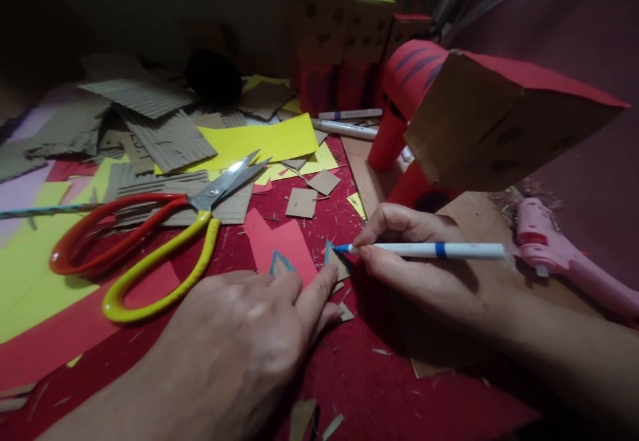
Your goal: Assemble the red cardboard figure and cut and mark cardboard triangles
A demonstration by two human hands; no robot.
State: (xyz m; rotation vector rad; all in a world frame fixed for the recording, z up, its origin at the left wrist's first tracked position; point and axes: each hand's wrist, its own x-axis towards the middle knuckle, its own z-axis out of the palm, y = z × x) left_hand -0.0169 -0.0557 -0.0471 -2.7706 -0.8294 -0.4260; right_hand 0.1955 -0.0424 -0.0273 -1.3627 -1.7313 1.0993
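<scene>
My right hand pinches a white marker with a blue band. The marker's blue tip touches the edge of a small pointed cardboard piece, where a blue line runs along the border. Fingers bent, my left hand pins that piece against the red surface with its index finger. A second cardboard point, also edged in blue, peeks out beyond the other left fingers; its lower part is hidden. Under them lies a strip of red paper. Scissors with red and yellow handles rest open to the left.
A red paper-and-cardboard figure with a box head stands at the right, near a pink glue gun. Similar figures stand behind. Corrugated cardboard scraps, yellow paper and a capped marker lie at the back.
</scene>
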